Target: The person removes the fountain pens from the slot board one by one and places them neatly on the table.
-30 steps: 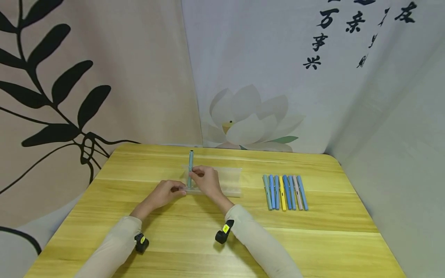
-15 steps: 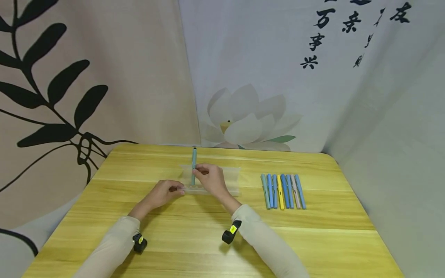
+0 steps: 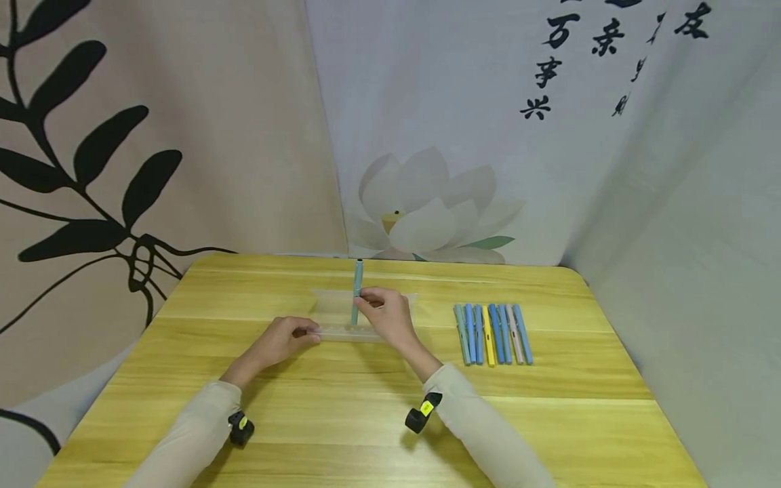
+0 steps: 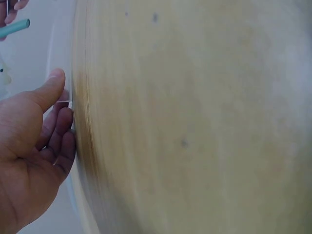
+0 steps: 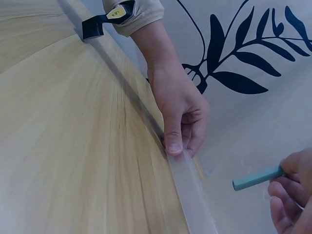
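A teal pen (image 3: 357,288) stands nearly upright, pinched between thumb and fingers of my right hand (image 3: 392,317) in the head view. Its lower end is over a clear plastic rack (image 3: 342,333) lying across the table; in the right wrist view a gap shows between the pen tip (image 5: 237,185) and the front strip (image 5: 191,195). Thumb and fingers of my left hand (image 3: 282,341) pinch the rack's left end. In the left wrist view that hand (image 4: 29,141) has its thumb on the rack's edge (image 4: 62,44). My right forearm and hand hide the rack's right part.
Several capped pens lie side by side to the right of the rack: a green pen (image 3: 462,334), a yellow pen (image 3: 489,335), a pinkish-grey pen (image 3: 514,333) and blue ones. The wooden table (image 3: 342,407) ends at a curtain (image 3: 439,122) behind.
My right hand has carried the teal pen to the right along the rack and slightly up. The left hand keeps its hold on the rack's end. The view has shifted slightly.
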Tool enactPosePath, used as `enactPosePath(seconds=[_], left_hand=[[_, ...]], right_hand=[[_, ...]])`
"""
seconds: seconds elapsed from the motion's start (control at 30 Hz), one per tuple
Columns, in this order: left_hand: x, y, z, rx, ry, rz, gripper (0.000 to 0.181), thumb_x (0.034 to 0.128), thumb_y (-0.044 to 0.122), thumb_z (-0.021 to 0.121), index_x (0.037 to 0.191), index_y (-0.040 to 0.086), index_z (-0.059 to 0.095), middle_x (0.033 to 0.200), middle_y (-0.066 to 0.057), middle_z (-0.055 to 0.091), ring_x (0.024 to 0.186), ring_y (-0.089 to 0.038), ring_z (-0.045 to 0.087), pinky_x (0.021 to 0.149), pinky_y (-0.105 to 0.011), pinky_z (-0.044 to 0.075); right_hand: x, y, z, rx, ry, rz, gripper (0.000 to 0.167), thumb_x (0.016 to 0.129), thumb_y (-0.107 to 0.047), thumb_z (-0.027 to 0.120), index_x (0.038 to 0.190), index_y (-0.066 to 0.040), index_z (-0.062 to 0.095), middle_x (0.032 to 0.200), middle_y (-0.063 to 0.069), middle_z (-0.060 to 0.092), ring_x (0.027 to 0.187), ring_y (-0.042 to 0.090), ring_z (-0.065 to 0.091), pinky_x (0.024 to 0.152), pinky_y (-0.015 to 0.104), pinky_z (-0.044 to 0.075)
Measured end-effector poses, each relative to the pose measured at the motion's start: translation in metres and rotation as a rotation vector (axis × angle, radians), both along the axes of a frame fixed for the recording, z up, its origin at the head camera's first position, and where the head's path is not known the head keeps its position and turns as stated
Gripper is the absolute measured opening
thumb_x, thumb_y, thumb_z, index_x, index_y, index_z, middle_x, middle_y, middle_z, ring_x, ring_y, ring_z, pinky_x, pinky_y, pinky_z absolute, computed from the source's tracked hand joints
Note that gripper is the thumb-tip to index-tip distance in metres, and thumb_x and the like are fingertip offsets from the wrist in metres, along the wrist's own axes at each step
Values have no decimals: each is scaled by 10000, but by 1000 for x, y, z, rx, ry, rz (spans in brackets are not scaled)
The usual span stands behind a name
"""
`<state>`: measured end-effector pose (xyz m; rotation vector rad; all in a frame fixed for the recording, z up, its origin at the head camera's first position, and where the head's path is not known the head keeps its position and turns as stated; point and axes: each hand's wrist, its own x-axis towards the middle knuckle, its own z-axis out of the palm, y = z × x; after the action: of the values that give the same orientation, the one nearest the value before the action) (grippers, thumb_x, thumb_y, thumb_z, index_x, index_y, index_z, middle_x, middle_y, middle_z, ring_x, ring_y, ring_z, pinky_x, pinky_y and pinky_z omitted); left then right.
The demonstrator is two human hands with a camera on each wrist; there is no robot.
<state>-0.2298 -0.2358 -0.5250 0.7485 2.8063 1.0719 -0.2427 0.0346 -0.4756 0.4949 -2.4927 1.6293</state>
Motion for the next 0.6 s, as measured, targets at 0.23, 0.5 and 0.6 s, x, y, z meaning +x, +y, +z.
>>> enactPosePath(seconds=[0.23, 0.5, 0.6], left_hand=[[1, -1, 1, -7, 7, 4, 220, 984, 217, 703, 1126, 58, 757, 893, 71, 700, 765, -62, 583, 723, -270, 527], [2, 0, 2, -8, -4, 8, 207, 982, 210, 705, 1117, 63, 758, 875, 72, 693, 749, -68, 565, 714, -263, 516], [2, 0, 2, -8, -6, 3, 201, 983, 206, 702, 1114, 64, 757, 859, 75, 682, 733, -71, 549, 702, -261, 507]], right_hand=[[4, 17, 2, -18, 9, -9, 235, 987, -269, 706, 1132, -99, 777, 1017, 1, 770, 902, 143, 706, 810, 314, 582], [10, 38, 7, 5, 20, -30, 239, 986, -275, 706, 1138, -104, 776, 1020, 2, 768, 911, 146, 709, 819, 335, 583], [11, 47, 8, 1, 20, -45, 242, 985, -272, 708, 1140, -99, 774, 1016, 7, 769, 910, 155, 707, 819, 353, 583]])
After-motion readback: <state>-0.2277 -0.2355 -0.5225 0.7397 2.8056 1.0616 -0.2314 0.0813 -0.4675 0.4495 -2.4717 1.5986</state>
